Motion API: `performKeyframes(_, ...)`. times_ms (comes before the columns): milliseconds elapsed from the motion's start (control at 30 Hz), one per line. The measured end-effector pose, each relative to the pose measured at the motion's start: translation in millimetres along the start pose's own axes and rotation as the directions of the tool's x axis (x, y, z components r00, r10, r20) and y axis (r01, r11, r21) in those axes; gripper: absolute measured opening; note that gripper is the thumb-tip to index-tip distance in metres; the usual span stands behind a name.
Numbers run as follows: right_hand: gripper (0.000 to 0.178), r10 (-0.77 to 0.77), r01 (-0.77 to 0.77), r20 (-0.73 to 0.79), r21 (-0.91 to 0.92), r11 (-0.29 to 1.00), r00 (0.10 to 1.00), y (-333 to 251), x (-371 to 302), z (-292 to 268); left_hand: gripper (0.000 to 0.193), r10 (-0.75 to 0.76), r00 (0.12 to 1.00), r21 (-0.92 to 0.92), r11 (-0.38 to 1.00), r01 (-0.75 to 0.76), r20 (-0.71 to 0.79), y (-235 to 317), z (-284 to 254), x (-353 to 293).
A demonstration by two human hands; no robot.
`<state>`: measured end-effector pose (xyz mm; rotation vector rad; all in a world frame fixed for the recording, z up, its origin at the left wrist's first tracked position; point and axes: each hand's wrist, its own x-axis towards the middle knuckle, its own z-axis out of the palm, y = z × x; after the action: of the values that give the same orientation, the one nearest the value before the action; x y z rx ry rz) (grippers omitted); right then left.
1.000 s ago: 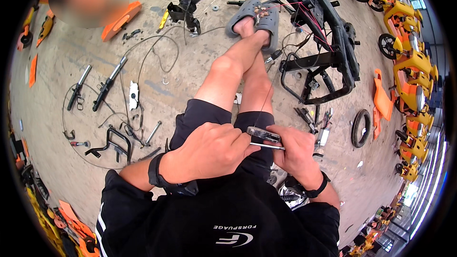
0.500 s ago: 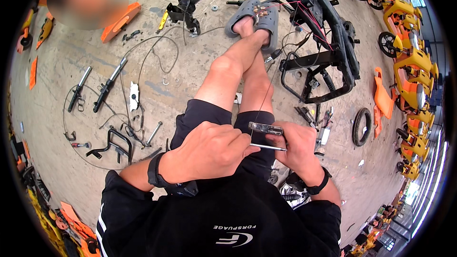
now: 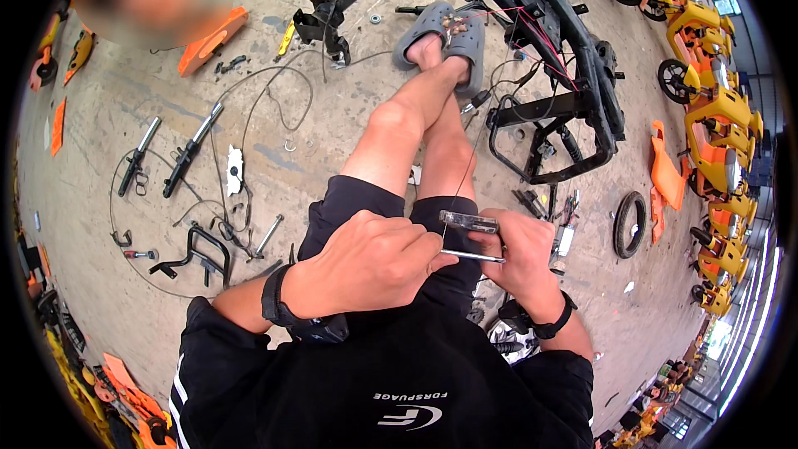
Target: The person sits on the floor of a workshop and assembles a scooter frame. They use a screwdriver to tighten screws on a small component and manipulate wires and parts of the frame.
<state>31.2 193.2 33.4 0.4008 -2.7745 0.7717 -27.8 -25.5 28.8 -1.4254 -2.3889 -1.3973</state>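
Note:
Above my lap, my left hand (image 3: 366,264) is closed around the hidden end of a slim metal shaft (image 3: 474,256), like a screwdriver's. The shaft points right, and its far end meets the fingers of my right hand (image 3: 525,254). That hand grips a small, dark, flat rectangular part (image 3: 469,222) between thumb and fingers, just beyond the shaft. A thin black cable (image 3: 467,168) runs from the floor near the frame up to where the two hands meet. Whether it is fastened to the dark part, I cannot tell.
A black motorbike frame (image 3: 573,50) stands ahead to the right. Fork tubes (image 3: 187,154), a bent black bracket (image 3: 204,254) and loose cables lie on the left. A tyre (image 3: 630,224) and an orange panel (image 3: 665,168) lie right. Another person (image 3: 154,0) is at the far left.
Both hands, with the shaft and the dark part, have shifted very slightly to the right. Their grips look the same.

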Motion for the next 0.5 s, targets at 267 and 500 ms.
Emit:
performKeyframes(267, 0.023, 0.001, 0.0, -0.042, 0.018, 1.0, 0.999, 4.2, -1.5, 1.7, 0.029, -0.002, 1.0, 0.019, 1.0, 0.002, 0.017, 2.4, -0.7, 4.7)
performKeyframes(500, 0.023, -0.008, 0.007, 0.017, 0.062, 0.998, 1.0, 3.9, 2.6, -7.1, 0.02, -0.02, 0.999, -0.016, 1.0, 0.021, 0.033, 5.1, 7.0, 0.1)
